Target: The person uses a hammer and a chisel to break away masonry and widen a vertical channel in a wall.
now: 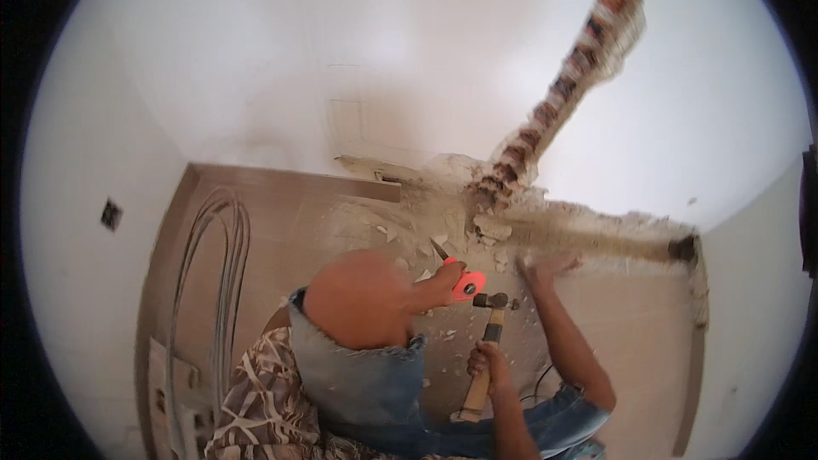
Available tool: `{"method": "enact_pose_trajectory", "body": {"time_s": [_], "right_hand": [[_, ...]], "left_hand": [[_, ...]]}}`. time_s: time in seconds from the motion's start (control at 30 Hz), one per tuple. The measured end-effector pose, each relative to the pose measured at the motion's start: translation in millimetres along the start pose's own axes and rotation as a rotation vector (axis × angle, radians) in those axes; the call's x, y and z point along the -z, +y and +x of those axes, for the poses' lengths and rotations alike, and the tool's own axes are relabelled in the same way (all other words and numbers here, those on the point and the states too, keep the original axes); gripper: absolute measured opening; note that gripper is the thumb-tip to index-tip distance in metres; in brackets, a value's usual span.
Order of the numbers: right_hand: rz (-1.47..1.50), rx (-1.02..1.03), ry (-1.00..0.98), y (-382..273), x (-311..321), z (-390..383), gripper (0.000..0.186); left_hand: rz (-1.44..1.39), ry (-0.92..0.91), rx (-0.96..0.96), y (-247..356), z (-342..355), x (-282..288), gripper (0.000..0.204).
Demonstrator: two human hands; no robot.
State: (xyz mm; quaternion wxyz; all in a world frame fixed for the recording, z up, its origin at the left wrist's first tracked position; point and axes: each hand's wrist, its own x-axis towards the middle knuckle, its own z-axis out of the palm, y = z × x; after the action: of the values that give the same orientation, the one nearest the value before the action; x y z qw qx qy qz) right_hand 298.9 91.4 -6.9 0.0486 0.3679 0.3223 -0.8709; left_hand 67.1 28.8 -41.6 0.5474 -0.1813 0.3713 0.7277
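Observation:
My left hand (436, 288) reaches out past my bent knee, closed around a chisel (470, 286) with a bright red-pink hand guard. The chisel's dark tip points up and left, toward the rubble by the wall. In my right hand (482, 361) is a hammer (498, 301), gripped by its pale wooden handle below a dark band. Its metal head lies close to the guarded end of the chisel; whether they touch I cannot tell. My left forearm is mostly hidden behind the knee and patterned sleeve.
A rough channel (545, 111) exposing brick climbs the white wall. Another groove (596, 238) runs along its base. Broken plaster (492, 228) and dust lie on the floor. Left stands a looped grey cable (230, 281). A baseboard piece (375, 187) meets the wall. My bare foot (550, 267) rests near the groove.

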Motion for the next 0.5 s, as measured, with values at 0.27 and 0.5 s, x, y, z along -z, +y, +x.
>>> {"method": "enact_pose_trajectory", "body": {"time_s": [0.27, 0.5], "right_hand": [[0.356, -0.232, -0.002, 6, 14, 21, 0.013], [0.332, -0.267, 0.009, 19, 25, 28, 0.015]], "left_hand": [[0.181, 0.199, 0.084, -15, -31, 0, 0.013], [0.104, 0.094, 0.093, -11, -30, -5, 0.013]]}}
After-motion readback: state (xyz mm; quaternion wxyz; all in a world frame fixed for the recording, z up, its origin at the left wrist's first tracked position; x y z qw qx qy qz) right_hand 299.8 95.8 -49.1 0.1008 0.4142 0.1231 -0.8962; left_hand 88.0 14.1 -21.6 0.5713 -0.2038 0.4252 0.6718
